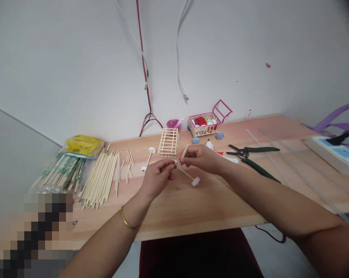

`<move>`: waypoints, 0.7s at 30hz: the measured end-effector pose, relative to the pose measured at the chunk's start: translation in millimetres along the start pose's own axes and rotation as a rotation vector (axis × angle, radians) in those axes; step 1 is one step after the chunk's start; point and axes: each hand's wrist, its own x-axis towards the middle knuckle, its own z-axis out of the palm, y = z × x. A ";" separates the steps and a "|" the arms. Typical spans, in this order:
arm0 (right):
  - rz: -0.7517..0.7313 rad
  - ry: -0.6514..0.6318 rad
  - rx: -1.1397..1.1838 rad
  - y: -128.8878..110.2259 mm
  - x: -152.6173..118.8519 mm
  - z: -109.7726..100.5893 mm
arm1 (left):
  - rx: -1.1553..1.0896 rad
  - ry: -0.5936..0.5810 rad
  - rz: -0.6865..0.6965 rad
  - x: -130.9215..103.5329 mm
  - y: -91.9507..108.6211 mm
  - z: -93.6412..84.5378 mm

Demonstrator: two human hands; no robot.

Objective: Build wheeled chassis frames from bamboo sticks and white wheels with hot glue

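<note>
Nearest the camera: right forearm, entering from the lower right, and left forearm, entering from the lower left, with gold bangle at the wrist. Left hand: closed at thumb and fingertips around a small white piece, mostly hidden. Right hand: gripping short stick between thumb and fingers, tilted upward. Wheeled axle: extends from the meeting point of both hands, over the near middle of wooden table, down to a white wheel. Cannot tell which hand supports the axle.

Beyond the hands: slatted stick crate, with second axle to its left, fitted with a white wheel at each end. Farther back, near the wall: purple bowl and pink-edged cart, filled with colored items, blue wheels at its base.

Left side: short cut pieces, loose sticks, yellow packet on top of green-marked stick packs. Right side: green-handled cutter, jaws apart; clear strips; power strip.
</note>
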 end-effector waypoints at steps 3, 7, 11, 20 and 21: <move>0.108 0.002 0.145 3.0 -0.2 5.4 | -0.054 -0.075 -0.086 -1.7 1.4 1.1; 0.182 0.034 0.174 6.9 0.6 8.8 | -0.236 -0.150 -0.230 -2.5 0.7 5.1; 0.246 0.028 0.112 10.2 1.3 6.9 | -0.264 -0.174 -0.244 -3.0 -1.4 10.2; 0.307 0.036 0.124 15.9 4.5 -12.5 | -0.253 -0.254 -0.315 -1.8 -3.5 9.3; 0.315 0.045 0.115 15.5 4.8 -15.3 | -0.247 -0.262 -0.319 -1.3 -3.5 9.6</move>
